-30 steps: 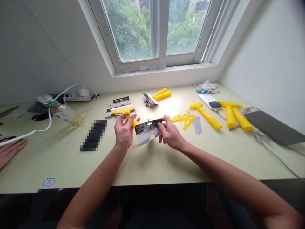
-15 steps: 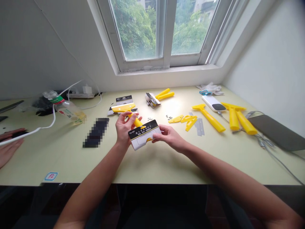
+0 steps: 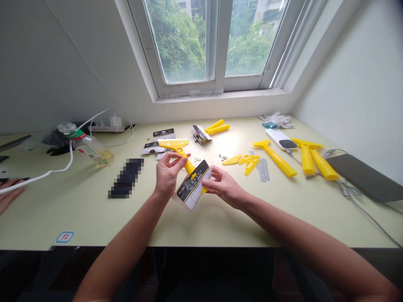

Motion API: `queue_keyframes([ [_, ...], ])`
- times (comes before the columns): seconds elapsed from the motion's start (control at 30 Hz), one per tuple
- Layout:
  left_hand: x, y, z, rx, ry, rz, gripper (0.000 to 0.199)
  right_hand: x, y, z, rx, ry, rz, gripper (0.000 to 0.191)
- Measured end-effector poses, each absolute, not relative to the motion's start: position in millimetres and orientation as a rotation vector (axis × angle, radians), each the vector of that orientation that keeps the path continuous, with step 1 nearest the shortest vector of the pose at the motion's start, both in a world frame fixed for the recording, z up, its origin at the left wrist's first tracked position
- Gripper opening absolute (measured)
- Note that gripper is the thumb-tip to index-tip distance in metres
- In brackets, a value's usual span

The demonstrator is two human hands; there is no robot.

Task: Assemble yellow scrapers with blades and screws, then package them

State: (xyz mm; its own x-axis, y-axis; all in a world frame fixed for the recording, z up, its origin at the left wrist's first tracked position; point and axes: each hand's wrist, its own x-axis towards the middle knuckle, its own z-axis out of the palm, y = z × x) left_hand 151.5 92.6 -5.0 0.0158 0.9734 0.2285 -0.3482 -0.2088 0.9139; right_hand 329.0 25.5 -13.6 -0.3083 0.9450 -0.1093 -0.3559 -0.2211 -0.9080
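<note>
My left hand [image 3: 168, 174] is closed around the handle of a yellow scraper [image 3: 174, 144], whose wide head points away from me. A black-and-white printed card sleeve [image 3: 194, 188] lies tilted over the lower handle. My right hand [image 3: 224, 184] pinches the card's right edge between thumb and fingers. A bit of yellow handle shows beside the right thumb. Beyond my hands lie small screws [image 3: 197, 160], with more screws [image 3: 223, 158] to their right. Several loose yellow plates [image 3: 248, 161] and grey metal blades [image 3: 263, 170] rest nearby.
Printed cards [image 3: 163, 134] and a carded pair of yellow handles [image 3: 217, 126] lie at the back. Yellow scraper bodies [image 3: 278, 159], a white device [image 3: 281, 139] and a dark flat device [image 3: 367, 176] are right. A bottle [image 3: 88, 147], cable and another person's hand [image 3: 11, 196] are left.
The card has turned counterclockwise to a steeper slant on the handle. The scraper's head has swung right, and more yellow shows beside my right thumb. The other person's hand has shifted left.
</note>
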Motion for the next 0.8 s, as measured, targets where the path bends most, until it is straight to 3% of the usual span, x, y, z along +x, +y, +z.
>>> queue_keyframes([
  [0.27,147,92,-6,1.205,0.715,1.445,0.025,331,31,-10,-0.880,-0.829,1.645,0.042],
  [0.43,147,84,-11,1.395,0.650,1.120,0.015,341,39,-8,-0.806,-0.798,1.459,0.046],
  [0.53,145,85,-6,1.344,0.639,1.266,0.013,350,44,-2,-0.844,-0.789,1.312,0.053],
  [0.67,142,88,2,1.206,0.597,1.234,0.029,354,45,3,-0.879,-0.827,1.218,0.061],
  [0.8,147,81,1,1.385,0.582,0.963,0.045,348,42,-2,-0.938,-0.971,1.220,0.053],
])
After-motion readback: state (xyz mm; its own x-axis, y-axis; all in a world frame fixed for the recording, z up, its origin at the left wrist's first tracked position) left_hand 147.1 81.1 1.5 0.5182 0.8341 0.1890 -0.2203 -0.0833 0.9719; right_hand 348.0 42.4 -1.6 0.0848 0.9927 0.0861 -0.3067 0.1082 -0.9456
